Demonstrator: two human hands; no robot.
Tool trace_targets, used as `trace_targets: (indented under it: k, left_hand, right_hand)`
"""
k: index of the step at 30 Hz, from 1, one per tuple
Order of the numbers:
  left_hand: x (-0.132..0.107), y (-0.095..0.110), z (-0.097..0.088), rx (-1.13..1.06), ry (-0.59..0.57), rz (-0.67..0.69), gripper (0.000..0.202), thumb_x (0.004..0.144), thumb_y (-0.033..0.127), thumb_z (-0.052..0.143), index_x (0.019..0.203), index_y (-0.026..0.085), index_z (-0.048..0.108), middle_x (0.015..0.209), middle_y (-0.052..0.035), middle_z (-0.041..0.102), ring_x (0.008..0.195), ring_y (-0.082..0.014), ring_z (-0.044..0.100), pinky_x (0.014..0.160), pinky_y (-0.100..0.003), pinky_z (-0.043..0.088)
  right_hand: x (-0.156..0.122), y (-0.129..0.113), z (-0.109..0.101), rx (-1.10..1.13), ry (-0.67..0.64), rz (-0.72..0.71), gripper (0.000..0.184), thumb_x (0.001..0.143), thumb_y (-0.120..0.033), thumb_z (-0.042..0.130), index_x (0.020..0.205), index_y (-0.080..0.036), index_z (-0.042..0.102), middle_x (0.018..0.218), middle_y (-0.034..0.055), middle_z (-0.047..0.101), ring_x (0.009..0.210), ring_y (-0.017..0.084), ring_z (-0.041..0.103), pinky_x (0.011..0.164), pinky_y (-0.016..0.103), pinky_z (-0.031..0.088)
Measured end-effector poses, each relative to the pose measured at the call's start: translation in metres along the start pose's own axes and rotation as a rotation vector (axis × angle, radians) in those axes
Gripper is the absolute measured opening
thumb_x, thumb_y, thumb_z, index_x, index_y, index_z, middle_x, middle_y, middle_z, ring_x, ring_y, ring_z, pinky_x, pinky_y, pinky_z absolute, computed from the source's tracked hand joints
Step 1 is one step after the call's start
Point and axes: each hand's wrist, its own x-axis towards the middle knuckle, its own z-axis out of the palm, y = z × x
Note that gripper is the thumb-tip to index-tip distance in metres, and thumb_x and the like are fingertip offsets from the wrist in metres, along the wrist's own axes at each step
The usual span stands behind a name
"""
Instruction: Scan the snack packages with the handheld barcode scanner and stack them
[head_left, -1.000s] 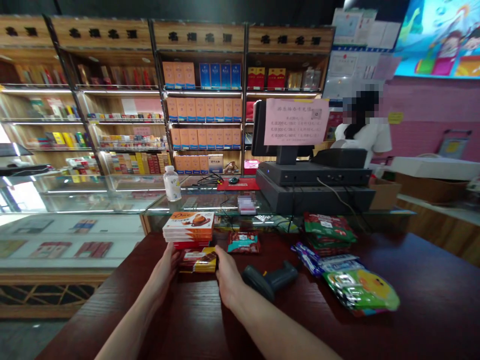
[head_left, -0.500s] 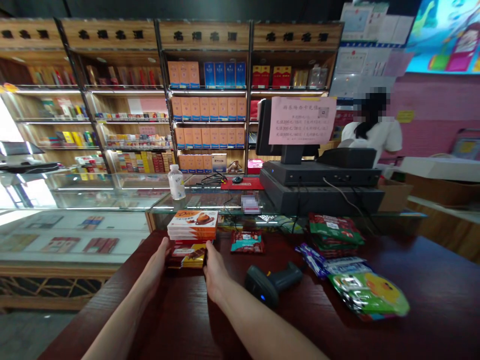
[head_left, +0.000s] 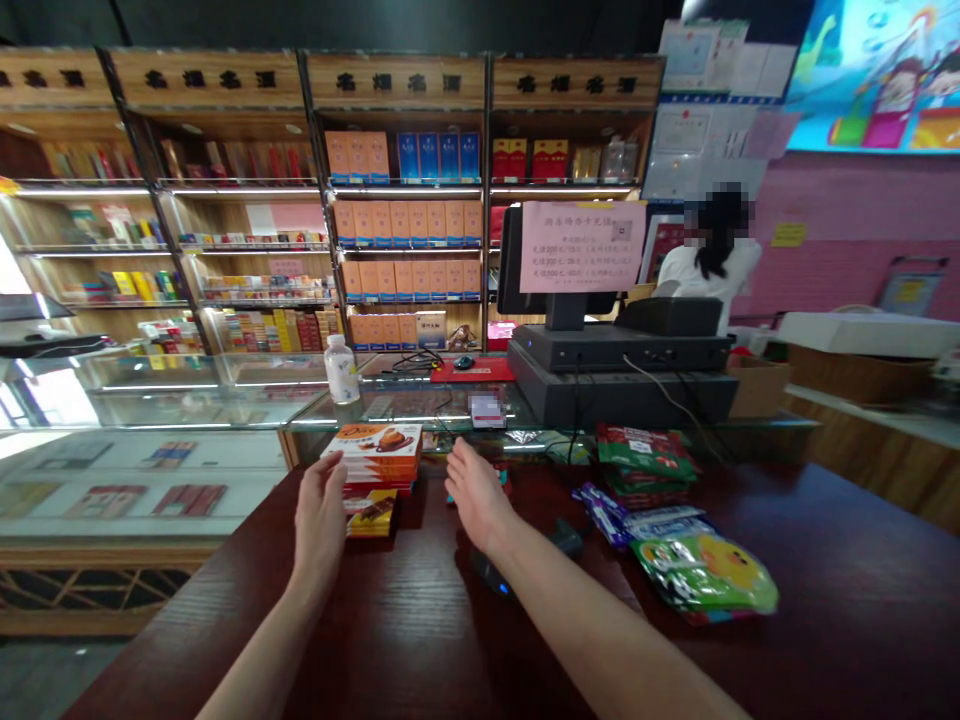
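A stack of white-and-orange Dove boxes (head_left: 382,442) stands on the dark wooden table, with yellow-and-brown chocolate packs (head_left: 379,512) low at its front. My left hand (head_left: 319,515) is open at the left side of this stack, fingers stretched along it; whether they touch it I cannot tell. To the right of the stack, my right hand (head_left: 480,497) is raised and open with nothing in it. It mostly covers a red-and-teal packet (head_left: 501,482) lying behind it. Partly hidden under my right forearm is a black barcode scanner (head_left: 491,575) with a blue light.
Right of my hands lie red-and-green packets (head_left: 645,455), purple-wrapped packs (head_left: 604,515) and a green bag with a yellow duck (head_left: 705,575). Beyond the table are a glass counter with a white bottle (head_left: 342,370) and a cash register (head_left: 622,365). A person in white (head_left: 709,265) stands behind.
My right hand has left the stack's side and moved right and up, over the red-and-teal packet. My left hand has shifted slightly up along the stack. The view has turned a little.
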Motion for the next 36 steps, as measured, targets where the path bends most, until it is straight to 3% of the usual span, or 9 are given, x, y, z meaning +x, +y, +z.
trace_targets:
  k: [2, 5, 9, 13, 16, 22, 27, 30, 36]
  left_hand:
    - [-0.010, 0.010, 0.024, 0.037, -0.042, 0.121, 0.039, 0.088, 0.043, 0.052, 0.121, 0.025, 0.060, 0.131, -0.0052, 0.062, 0.124, -0.0284, 0.056, 0.103, -0.038, 0.045]
    - [-0.017, 0.013, 0.061, 0.062, -0.288, 0.146, 0.038, 0.091, 0.044, 0.047, 0.118, 0.022, 0.063, 0.135, -0.0062, 0.062, 0.133, -0.0295, 0.049, 0.110, -0.041, 0.039]
    - [-0.011, -0.005, 0.106, 0.064, -0.490, 0.108, 0.049, 0.091, 0.053, 0.047, 0.123, 0.018, 0.062, 0.137, -0.0097, 0.062, 0.136, -0.0295, 0.047, 0.114, -0.040, 0.034]
    - [-0.004, -0.025, 0.132, 0.126, -0.563, 0.122, 0.057, 0.091, 0.059, 0.044, 0.121, 0.015, 0.063, 0.130, -0.0146, 0.066, 0.130, -0.0325, 0.054, 0.111, -0.043, 0.037]
    - [-0.005, -0.033, 0.137, 0.221, -0.612, 0.185, 0.049, 0.090, 0.056, 0.048, 0.117, 0.019, 0.066, 0.131, -0.0137, 0.066, 0.130, -0.0331, 0.054, 0.115, -0.046, 0.032]
    - [-0.021, -0.041, 0.126, 0.487, -0.742, 0.374, 0.028, 0.091, 0.040, 0.055, 0.112, 0.028, 0.070, 0.138, -0.0089, 0.062, 0.140, -0.0303, 0.044, 0.121, -0.058, -0.002]
    - [-0.023, -0.041, 0.110, 1.078, -0.776, 0.684, 0.041, 0.102, 0.031, 0.029, 0.129, 0.032, 0.059, 0.147, -0.0068, 0.054, 0.142, -0.0267, 0.042, 0.114, -0.067, 0.021]
    - [-0.019, -0.041, 0.103, 1.166, -0.761, 0.766, 0.041, 0.102, 0.028, 0.029, 0.128, 0.031, 0.061, 0.142, -0.0083, 0.058, 0.139, -0.0289, 0.045, 0.111, -0.066, 0.029]
    - [-0.012, -0.045, 0.103, 1.182, -0.756, 0.814, 0.040, 0.100, 0.023, 0.032, 0.126, 0.022, 0.063, 0.135, -0.0147, 0.061, 0.135, -0.0311, 0.048, 0.106, -0.051, 0.042]
  right_hand:
    - [0.004, -0.018, -0.022, -0.043, 0.059, -0.022, 0.049, 0.096, -0.043, 0.052, 0.141, -0.023, 0.050, 0.153, 0.0074, 0.047, 0.143, 0.018, 0.039, 0.117, 0.035, 0.032]
    - [0.012, -0.035, -0.056, -0.071, 0.125, -0.016, 0.043, 0.096, -0.038, 0.051, 0.136, -0.022, 0.054, 0.148, 0.0086, 0.053, 0.143, 0.018, 0.038, 0.119, 0.036, 0.027]
    - [0.023, -0.041, -0.091, -0.108, 0.194, 0.031, 0.038, 0.098, -0.036, 0.048, 0.132, -0.023, 0.056, 0.148, 0.0082, 0.052, 0.143, 0.018, 0.039, 0.120, 0.039, 0.022]
    - [0.032, -0.035, -0.112, -0.130, 0.230, 0.111, 0.044, 0.096, -0.037, 0.052, 0.137, -0.021, 0.050, 0.156, 0.0130, 0.041, 0.146, 0.020, 0.034, 0.118, 0.041, 0.024]
    - [0.036, -0.029, -0.116, -0.135, 0.210, 0.158, 0.045, 0.095, -0.039, 0.054, 0.135, -0.018, 0.052, 0.151, 0.0187, 0.045, 0.141, 0.022, 0.042, 0.113, 0.040, 0.032]
    - [0.039, -0.021, -0.100, -0.130, 0.088, 0.167, 0.036, 0.100, -0.041, 0.045, 0.121, -0.017, 0.060, 0.121, 0.0135, 0.068, 0.108, 0.018, 0.065, 0.099, 0.032, 0.044]
    - [0.039, -0.015, -0.084, -0.138, 0.038, 0.177, 0.038, 0.102, -0.041, 0.041, 0.119, -0.014, 0.062, 0.111, 0.0123, 0.070, 0.100, 0.018, 0.067, 0.095, 0.030, 0.045]
    - [0.041, -0.011, -0.077, -0.141, 0.012, 0.180, 0.041, 0.101, -0.044, 0.041, 0.120, -0.014, 0.061, 0.108, 0.0126, 0.071, 0.100, 0.019, 0.067, 0.096, 0.031, 0.045]
    - [0.047, -0.006, -0.073, -0.159, -0.030, 0.173, 0.045, 0.101, -0.047, 0.039, 0.124, -0.015, 0.060, 0.113, 0.0136, 0.070, 0.103, 0.019, 0.067, 0.100, 0.032, 0.045]
